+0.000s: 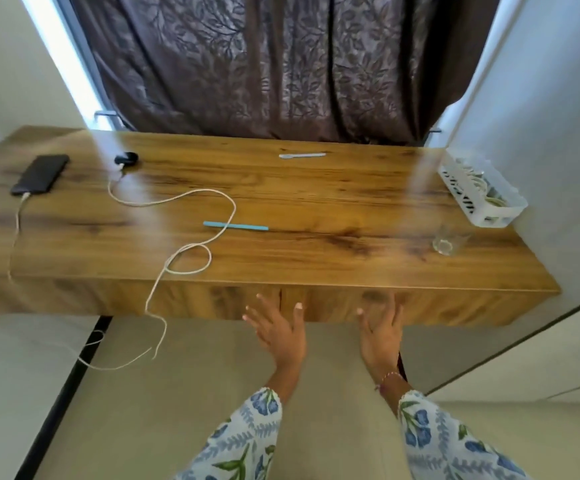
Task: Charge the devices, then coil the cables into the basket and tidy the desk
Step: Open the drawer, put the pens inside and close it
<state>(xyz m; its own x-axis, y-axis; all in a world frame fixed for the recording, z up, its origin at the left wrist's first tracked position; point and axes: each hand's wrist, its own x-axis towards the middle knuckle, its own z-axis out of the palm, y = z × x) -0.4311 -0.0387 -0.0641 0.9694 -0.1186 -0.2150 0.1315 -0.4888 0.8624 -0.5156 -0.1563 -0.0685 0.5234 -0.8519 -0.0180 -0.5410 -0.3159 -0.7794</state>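
Phone lies at the tabletop left end, cable plugged in. White cable runs from the earbud case over the front edge. Basket sits far right. Left hand and right hand hover empty, fingers spread.

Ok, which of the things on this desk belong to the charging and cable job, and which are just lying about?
Job:
phone with its cable plugged in
small black device
long white cable trailing off the desk
white basket, cables already inside

Lying about:
blue pen
pale pen
empty glass

Left hand and right hand hold nothing.
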